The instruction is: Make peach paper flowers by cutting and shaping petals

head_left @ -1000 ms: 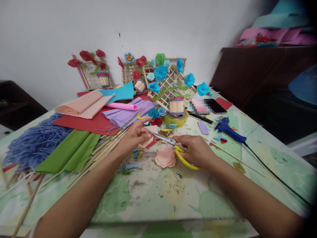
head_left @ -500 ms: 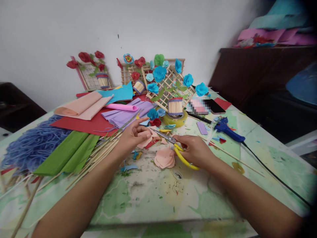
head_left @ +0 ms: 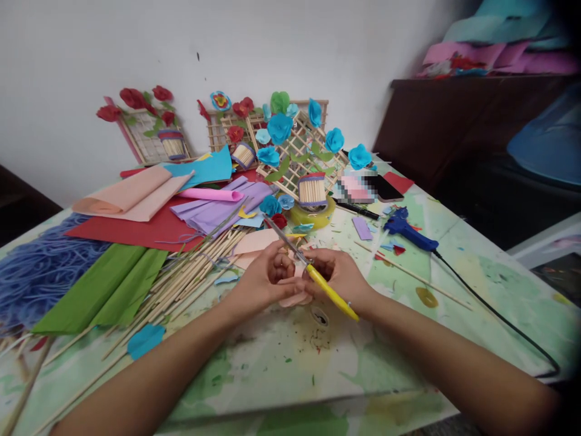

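Note:
My right hand [head_left: 347,278] is closed around scissors [head_left: 327,289] with yellow handles; their blades point up and to the left, away from me. Close beside it, my left hand [head_left: 263,278] pinches peach paper petals [head_left: 294,297] between thumb and fingers. The right fingertips meet the same petals, partly behind the scissors. Just past my left hand a larger piece of peach paper [head_left: 256,241] lies flat on the table. Whether the petals are joined together is hidden by my fingers.
Thin bamboo sticks [head_left: 195,275], green paper [head_left: 102,290] and blue yarn [head_left: 43,272] lie on the left. A blue glue gun [head_left: 411,230] with a cord rests on the right. Behind stand stick lattices [head_left: 295,157] with paper flowers, near a tape roll [head_left: 313,215].
Both hands have come together over the peach petals that lay on the table, and now hold them. The scissors' blades have swung to point more away from me. The view has shifted slightly right.

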The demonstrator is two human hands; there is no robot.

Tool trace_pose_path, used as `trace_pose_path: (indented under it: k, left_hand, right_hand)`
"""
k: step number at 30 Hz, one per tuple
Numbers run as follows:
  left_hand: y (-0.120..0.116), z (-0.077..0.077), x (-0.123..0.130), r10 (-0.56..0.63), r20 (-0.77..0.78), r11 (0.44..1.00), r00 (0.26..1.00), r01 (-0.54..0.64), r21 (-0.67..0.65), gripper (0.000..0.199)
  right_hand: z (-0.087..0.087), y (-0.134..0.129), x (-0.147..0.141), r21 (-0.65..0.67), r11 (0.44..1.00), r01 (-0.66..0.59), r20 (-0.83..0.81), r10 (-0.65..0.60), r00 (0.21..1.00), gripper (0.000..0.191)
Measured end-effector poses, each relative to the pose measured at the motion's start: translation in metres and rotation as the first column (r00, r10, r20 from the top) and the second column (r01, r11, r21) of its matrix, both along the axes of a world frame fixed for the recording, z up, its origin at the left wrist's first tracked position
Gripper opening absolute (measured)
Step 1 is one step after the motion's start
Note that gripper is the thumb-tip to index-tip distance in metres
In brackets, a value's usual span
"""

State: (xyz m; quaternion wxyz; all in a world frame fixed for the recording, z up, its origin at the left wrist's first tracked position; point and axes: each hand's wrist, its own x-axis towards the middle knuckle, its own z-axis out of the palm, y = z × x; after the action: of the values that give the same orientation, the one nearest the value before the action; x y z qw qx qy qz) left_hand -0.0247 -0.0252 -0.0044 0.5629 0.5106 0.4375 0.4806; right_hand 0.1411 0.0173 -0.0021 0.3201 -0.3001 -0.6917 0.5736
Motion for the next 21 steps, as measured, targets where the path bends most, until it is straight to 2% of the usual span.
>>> trace_pose_path:
  k: [2, 5, 11, 21]
  left_hand:
    - [-0.003, 0.0, 0.003, -0.06, 0.016, 0.997, 0.998, 0.061, -0.041, 0.078]
    - [-0.003, 0.0, 0.002, -0.102, 0.035, 0.994, 0.994, 0.103, -0.037, 0.078]
    - [0.003, -0.003, -0.006, 0.061, 0.036, 0.998, 0.998, -0.061, 0.01, 0.072]
    - [0.001, 0.001, -0.004, 0.081, 0.072, 0.997, 0.994, -0.081, 0.009, 0.065]
  right_hand:
    - [0.003, -0.005, -0.002, -0.063, 0.997, -0.054, -0.022, 0.053, 0.998, 0.033]
    - [0.001, -0.005, -0.003, -0.096, 0.994, -0.049, -0.035, 0.046, 0.998, 0.03]
    - [-0.007, 0.002, 0.0, -0.06, 0.998, 0.015, -0.016, -0.016, 1.0, 0.04]
    - [-0.004, -0.003, 0.0, -0.014, 1.0, -0.026, 0.022, 0.026, 0.999, 0.036]
